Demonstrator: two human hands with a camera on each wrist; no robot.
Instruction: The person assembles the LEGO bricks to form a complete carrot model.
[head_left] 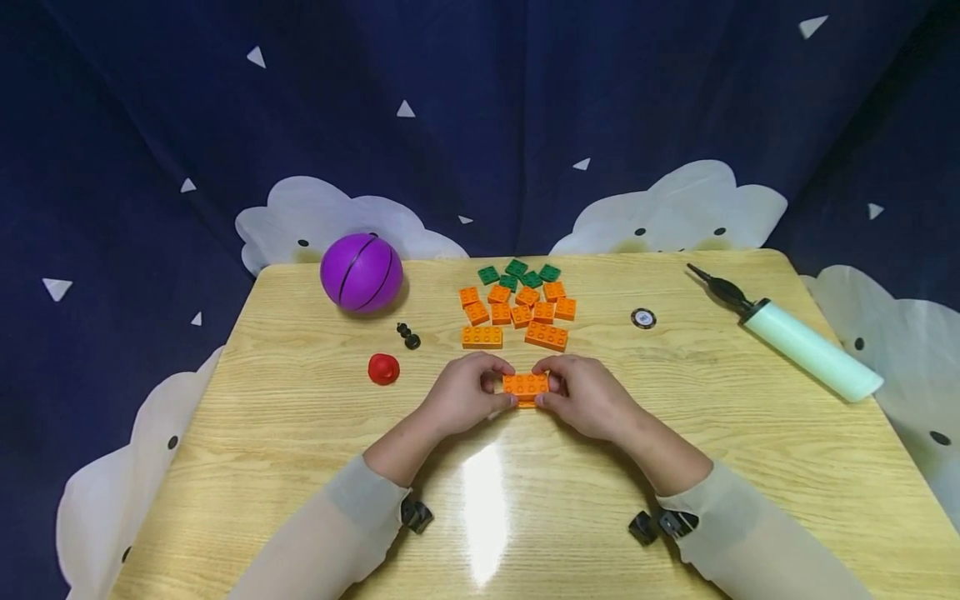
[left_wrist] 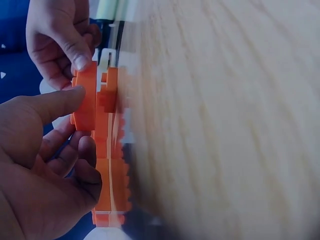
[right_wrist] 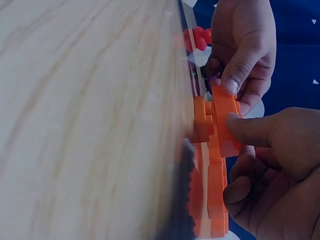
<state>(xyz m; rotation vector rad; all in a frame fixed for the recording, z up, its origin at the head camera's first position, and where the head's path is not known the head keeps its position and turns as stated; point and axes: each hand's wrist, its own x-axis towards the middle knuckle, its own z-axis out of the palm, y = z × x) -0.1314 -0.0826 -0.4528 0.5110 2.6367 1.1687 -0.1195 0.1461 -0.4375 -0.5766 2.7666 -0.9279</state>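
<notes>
Both hands pinch one long orange toy brick (head_left: 525, 383) from its two ends, near the middle of the table. My left hand (head_left: 468, 387) has thumb and fingers on its left end, and my right hand (head_left: 588, 396) grips the right end the same way. Right beneath it, a second orange brick (left_wrist: 111, 90) rests on the table, its studs facing the held brick. In the right wrist view a narrow gap shows between the held brick (right_wrist: 226, 120) and the lower one (right_wrist: 201, 120). From the head view the lower brick is mostly hidden.
Beyond the hands lie two long orange bricks (head_left: 482, 337), several small orange bricks (head_left: 521, 316) and green bricks (head_left: 516, 267). Leftward are a purple ball (head_left: 362, 273), a black chess-pawn-like piece (head_left: 408, 337) and a red hat-shaped piece (head_left: 383, 369). Rightward are a poker chip (head_left: 643, 318) and a hand pump (head_left: 813, 348).
</notes>
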